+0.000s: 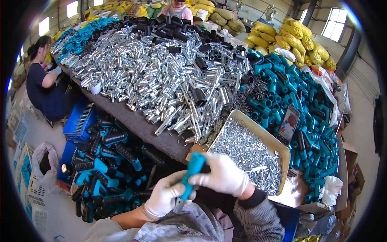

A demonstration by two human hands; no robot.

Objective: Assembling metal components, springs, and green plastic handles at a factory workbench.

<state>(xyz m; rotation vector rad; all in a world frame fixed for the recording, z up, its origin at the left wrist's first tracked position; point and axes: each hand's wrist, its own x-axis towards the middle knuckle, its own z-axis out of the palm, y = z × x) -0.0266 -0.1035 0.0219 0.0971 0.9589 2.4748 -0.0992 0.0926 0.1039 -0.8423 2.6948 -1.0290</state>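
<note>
In front of my body, both hands wear white gloves and hold one teal tubular plastic part (195, 164), tilted with its wider end up. My left hand (164, 194) is closed round its lower portion. A silvery metal piece (178, 206) shows just under that grip; whether it is joined to the teal part I cannot tell. My right hand (224, 175) pinches the teal part's side from the right. Just beyond my right hand stands a cream tray (287, 161) of small metal fasteners (246, 151).
A large heap of silvery metal tubes (153, 76) covers the dark table (141, 128). Teal parts (278, 92) and a phone (288, 125) lie right. Black-gripped teal pieces (113, 161) fill the lower left. One person (44, 84) sits left; another (179, 12) is across the table.
</note>
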